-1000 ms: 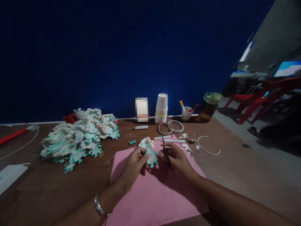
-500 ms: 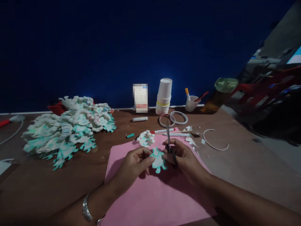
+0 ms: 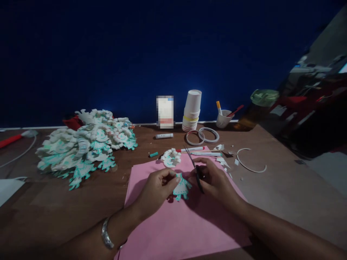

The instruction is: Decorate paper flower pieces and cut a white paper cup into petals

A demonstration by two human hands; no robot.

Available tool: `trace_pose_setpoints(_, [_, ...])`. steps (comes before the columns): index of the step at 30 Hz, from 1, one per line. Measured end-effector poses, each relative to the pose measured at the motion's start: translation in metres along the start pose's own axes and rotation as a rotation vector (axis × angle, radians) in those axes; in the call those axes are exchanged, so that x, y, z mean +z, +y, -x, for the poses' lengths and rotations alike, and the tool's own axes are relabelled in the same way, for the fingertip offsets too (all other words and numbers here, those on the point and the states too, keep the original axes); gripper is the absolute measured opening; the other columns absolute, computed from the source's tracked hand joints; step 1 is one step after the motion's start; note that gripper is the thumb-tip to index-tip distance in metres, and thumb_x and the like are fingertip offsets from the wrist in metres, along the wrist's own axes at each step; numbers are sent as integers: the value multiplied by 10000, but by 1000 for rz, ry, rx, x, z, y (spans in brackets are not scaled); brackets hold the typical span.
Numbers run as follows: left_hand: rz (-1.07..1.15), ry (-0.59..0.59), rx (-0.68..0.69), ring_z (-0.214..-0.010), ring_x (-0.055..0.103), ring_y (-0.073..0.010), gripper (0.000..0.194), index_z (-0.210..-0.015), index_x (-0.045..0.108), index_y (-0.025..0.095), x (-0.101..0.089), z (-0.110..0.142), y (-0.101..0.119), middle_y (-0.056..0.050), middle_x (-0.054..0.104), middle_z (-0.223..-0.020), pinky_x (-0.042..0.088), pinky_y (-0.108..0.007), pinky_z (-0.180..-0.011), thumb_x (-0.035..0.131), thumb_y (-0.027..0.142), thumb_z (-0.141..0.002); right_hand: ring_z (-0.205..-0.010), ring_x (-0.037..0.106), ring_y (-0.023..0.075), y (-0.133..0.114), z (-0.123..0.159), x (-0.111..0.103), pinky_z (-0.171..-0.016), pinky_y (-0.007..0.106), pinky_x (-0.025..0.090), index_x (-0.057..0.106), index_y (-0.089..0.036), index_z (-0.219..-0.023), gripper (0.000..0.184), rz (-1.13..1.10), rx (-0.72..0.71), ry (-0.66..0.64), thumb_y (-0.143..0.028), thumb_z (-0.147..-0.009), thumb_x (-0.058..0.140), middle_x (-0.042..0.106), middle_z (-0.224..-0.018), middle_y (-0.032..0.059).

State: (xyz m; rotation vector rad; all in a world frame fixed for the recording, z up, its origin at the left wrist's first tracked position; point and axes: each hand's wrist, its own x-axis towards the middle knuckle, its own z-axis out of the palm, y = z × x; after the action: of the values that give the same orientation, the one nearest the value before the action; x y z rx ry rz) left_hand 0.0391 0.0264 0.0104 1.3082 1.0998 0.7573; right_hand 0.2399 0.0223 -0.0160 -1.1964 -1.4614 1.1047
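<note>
Between thumb and fingers, my left hand (image 3: pixel 158 189) pinches a small white paper cutout (image 3: pixel 181 187) shaped like a dress with legs and outlined in green. Black-handled scissors (image 3: pixel 197 173) are in my right hand (image 3: pixel 213 180), their blades pointing up and away, apart from the cutout. Both hands are over the pink paper sheets (image 3: pixel 184 231). A round white paper head with a curled fringe and a green drawn face (image 3: pixel 171 159) lies at the far edge of the pink paper, just beyond my left hand.
At the left is a heap of similar paper figures (image 3: pixel 92 144). Farther back stand stacked paper cups (image 3: pixel 193 108) and a cup with markers (image 3: pixel 225 119). Tape rings (image 3: pixel 210 135), markers (image 3: pixel 191 149) and paper scraps (image 3: pixel 222 161) lie nearby on the brown table (image 3: pixel 67 213).
The scissors have tilted, with their tips now pointing more to the left. My right fingers have drawn back from the cutout, which stays in my left hand. The view has shifted slightly.
</note>
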Motion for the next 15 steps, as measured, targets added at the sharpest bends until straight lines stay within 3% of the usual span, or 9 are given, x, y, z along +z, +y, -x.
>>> trace_pose_setpoints(3, [-45,-1,33,-473,577,-115,183,-864,616,180,-1,-2,-8,45,570,-620,464,-232,-462,622,362,-844,-619,643,178,3,-10,-12,-562,276,465,474,-217,-1142,370,294,-56,102,-248,-800,612,712,-809,26])
trace_pose_setpoints(6, [-145,62,40,-469,591,-129,179,-998,564,215,-3,-3,-9,71,586,-614,450,-236,-466,597,299,-843,-659,674,193,1,-18,-20,-564,272,468,499,-210,-1099,325,510,-54,165,-255,-790,590,737,-897,64])
trace_pose_setpoints(10, [-508,187,152,-544,585,-144,163,-912,505,236,-5,-1,1,77,593,-614,406,-255,-554,628,240,-804,-726,706,220,-6,-20,-26,-589,269,458,574,-207,-1166,342,854,-43,147,-241,-827,607,763,-942,71])
trace_pose_setpoints(15, [-990,158,204,-654,573,-179,144,-778,513,228,-11,0,6,22,613,-724,326,-289,-590,645,264,-823,-970,707,302,-21,-13,-29,-690,323,476,649,-227,-1216,322,1300,-72,30,-236,-901,583,746,-1159,117])
